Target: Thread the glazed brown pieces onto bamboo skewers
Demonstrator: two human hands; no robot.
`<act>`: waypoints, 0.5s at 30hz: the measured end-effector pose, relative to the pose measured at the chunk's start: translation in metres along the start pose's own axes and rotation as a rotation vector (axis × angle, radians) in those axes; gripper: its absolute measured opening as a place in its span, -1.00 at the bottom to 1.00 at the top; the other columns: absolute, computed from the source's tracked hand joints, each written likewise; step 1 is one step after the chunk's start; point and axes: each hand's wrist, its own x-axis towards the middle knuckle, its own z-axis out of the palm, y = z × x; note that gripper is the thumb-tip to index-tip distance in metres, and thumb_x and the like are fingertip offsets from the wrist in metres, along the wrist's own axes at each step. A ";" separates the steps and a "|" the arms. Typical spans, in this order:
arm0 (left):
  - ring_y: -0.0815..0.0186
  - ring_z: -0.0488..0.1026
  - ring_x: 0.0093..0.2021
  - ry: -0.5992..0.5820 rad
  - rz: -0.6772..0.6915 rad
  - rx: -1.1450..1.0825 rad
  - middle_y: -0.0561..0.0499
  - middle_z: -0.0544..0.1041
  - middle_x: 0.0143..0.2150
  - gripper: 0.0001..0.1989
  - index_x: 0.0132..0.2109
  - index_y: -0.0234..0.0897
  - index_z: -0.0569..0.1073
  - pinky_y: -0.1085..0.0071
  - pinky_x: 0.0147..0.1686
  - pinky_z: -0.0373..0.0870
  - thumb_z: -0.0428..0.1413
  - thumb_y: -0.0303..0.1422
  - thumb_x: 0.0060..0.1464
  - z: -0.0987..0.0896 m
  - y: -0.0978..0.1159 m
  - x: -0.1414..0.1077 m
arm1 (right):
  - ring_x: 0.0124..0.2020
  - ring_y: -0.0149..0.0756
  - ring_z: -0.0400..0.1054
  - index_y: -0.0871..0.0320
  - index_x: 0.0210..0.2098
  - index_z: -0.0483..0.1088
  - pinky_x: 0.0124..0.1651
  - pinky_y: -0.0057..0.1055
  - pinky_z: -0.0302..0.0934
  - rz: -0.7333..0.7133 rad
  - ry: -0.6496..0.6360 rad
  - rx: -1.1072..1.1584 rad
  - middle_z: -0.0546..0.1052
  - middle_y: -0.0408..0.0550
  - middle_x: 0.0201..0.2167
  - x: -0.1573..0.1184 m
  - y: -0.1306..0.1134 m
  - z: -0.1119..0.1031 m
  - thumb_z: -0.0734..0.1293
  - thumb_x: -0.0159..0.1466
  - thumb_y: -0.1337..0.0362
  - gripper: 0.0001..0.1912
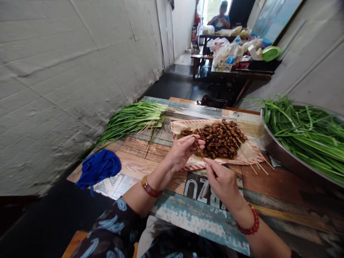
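Observation:
Glossy dark-brown food pieces [217, 139] lie heaped on a tray with a red-and-white striped rim [193, 167]. My left hand [185, 148] is closed, pinching a few of these pieces between thumb and fingers over the tray's near left side. Close beside it, my right hand [221, 177] is closed too, its fingertips at the lower end of those pieces. It seems to grip a thin skewer, mostly hidden by the fingers. Several bamboo skewers [252, 154] stick out from the heap's right side, their bare ends over the tray's edge.
Green chives [134, 116] lie at the left with loose bamboo skewers [150, 141] by their cut ends. A blue cloth [100, 166] rests at the table's left edge. A metal basin [279, 152] of chives stands right. Beyond, a person [220, 21] sits behind a cluttered table [242, 74].

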 end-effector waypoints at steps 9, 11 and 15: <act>0.27 0.56 -0.23 0.001 0.035 0.017 -0.13 0.61 -0.24 -0.65 -0.11 -0.39 0.51 0.33 -0.06 0.37 0.29 -0.29 -0.04 0.000 0.004 0.001 | -0.26 -0.22 0.56 0.21 -0.08 0.49 -0.19 -0.36 0.45 0.046 -0.032 0.009 0.64 0.07 -0.21 0.006 -0.004 0.002 0.16 0.35 0.39 -0.70; 0.27 0.56 -0.23 0.002 0.039 0.010 -0.13 0.61 -0.23 -0.60 -0.04 -0.37 0.49 0.32 -0.06 0.37 0.28 -0.28 -0.01 0.001 0.005 0.002 | -0.26 -0.23 0.56 0.20 -0.08 0.49 -0.18 -0.36 0.45 0.054 -0.031 0.010 0.64 0.06 -0.21 0.006 -0.005 0.001 0.16 0.35 0.38 -0.70; 0.26 0.56 -0.25 0.014 0.048 0.018 -0.13 0.62 -0.23 -0.59 -0.01 -0.33 0.47 0.28 -0.07 0.40 0.28 -0.28 -0.01 0.000 0.006 0.002 | -0.24 -0.25 0.56 0.20 -0.06 0.49 -0.14 -0.37 0.43 0.067 -0.055 0.015 0.63 0.05 -0.20 0.006 -0.005 0.001 0.15 0.36 0.39 -0.69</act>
